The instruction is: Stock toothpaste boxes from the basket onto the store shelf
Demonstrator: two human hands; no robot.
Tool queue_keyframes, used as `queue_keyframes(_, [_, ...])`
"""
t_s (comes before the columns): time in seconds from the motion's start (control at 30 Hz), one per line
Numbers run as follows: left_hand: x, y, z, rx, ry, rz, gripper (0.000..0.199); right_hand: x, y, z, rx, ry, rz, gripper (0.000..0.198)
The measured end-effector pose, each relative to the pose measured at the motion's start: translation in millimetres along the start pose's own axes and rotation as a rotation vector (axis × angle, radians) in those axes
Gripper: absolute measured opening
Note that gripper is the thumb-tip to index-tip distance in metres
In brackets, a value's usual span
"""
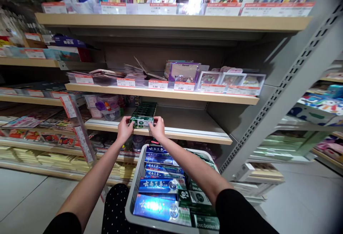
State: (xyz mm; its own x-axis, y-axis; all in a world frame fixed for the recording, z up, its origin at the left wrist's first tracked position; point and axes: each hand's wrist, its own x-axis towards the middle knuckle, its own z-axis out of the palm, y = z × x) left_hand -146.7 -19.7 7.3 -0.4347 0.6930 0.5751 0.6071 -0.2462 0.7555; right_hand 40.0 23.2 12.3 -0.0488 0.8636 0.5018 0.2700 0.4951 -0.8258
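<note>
Nearest, a grey basket (132, 191) is filled with blue boxes (160, 185) and green boxes (199, 199). Beyond it, 1 green-and-white box (142, 123) is gripped at its 2 ends, at the shelf's (190, 121) front edge, by the left hand (125, 130) and right hand (157, 127), fingers curled. Behind it, similar boxes (145, 109) are lined up; plastic tubs (108, 108) are set to the left.

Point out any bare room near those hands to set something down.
The shelf board has a wide bare patch between the Doc.Golden boxes and the gray side panel. Bare floor shows between the left forearm and the bottom shelf. It is crowded by the plastic tubs at the board's left end and in the packed basket.
</note>
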Motion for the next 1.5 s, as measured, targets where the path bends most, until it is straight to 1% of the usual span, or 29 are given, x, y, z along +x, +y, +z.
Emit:
queue_keyframes(0.07, [0.2, -4.9, 2.0, 0.02, 0.002, -0.004, 0.031, -1.9, 1.4, 3.0, -0.018, 0.008, -0.02, 0.028])
queue_keyframes(0.17, [2.8, -5.9, 3.8, -0.006, -0.018, -0.031, 0.031, -0.1, 2.3, 5.1, -0.019, 0.001, -0.007, 0.027])
queue_keyframes(0.27, [7.3, -1.6, 5.2, -0.042, -0.029, -0.071, 0.029, 4.3, 3.1, 6.5, -0.022, -0.006, 0.022, 0.027])
queue_keyframes(0.37, [10.9, 4.8, 6.3, -0.032, -0.017, -0.104, 0.026, 8.3, 5.0, 7.7, -0.041, -0.003, 0.042, 0.028])
queue_keyframes(0.57, [15.8, 12.1, 8.3, 0.036, -0.02, -0.126, 0.022, 14.8, 6.2, 7.5, -0.175, -0.004, 0.07, 0.03])
queue_keyframes(0.8, [21.2, 7.8, 15.4, 0.08, -0.019, -0.121, 0.02, 23.0, 4.5, 7.8, -0.286, -0.02, 0.091, 0.03])
queue_keyframes(1.03, [25.0, 2.7, 19.3, 0.099, -0.024, -0.121, 0.021, 26.9, 8.6, 11.0, -0.259, -0.009, 0.124, 0.027])
queue_keyframes(1.13, [27.3, -2.7, 21.5, 0.064, -0.029, -0.115, 0.022, 27.3, 10.4, 12.2, -0.241, 0.003, 0.13, 0.024])
queue_keyframes(1.2, [27.7, -4.9, 22.1, 0.006, -0.036, -0.118, 0.026, 27.6, 11.4, 11.2, -0.208, -0.008, 0.107, 0.024])
queue_keyframes(1.27, [24.9, -3.2, 20.8, -0.048, -0.021, -0.103, 0.033, 27.6, 12.7, 6.0, -0.159, -0.036, 0.073, 0.028])
queue_keyframes(1.37, [8.8, 9.3, 15.3, -0.033, 0.08, -0.008, 0.038, 25.8, 16.2, -15.5, -0.03, -0.075, 0.033, 0.036])
queue_keyframes(1.43, [-10.7, 23.3, 11.6, -0.011, 0.146, 0.071, 0.035, 21.3, 19.7, -41.6, 0.107, -0.082, 0.01, 0.039])
queue_keyframes(1.5, [-35.0, 38.8, 11.2, -0.045, 0.154, 0.12, 0.03, 12.7, 23.8, -75.9, 0.231, -0.077, 0.007, 0.04])
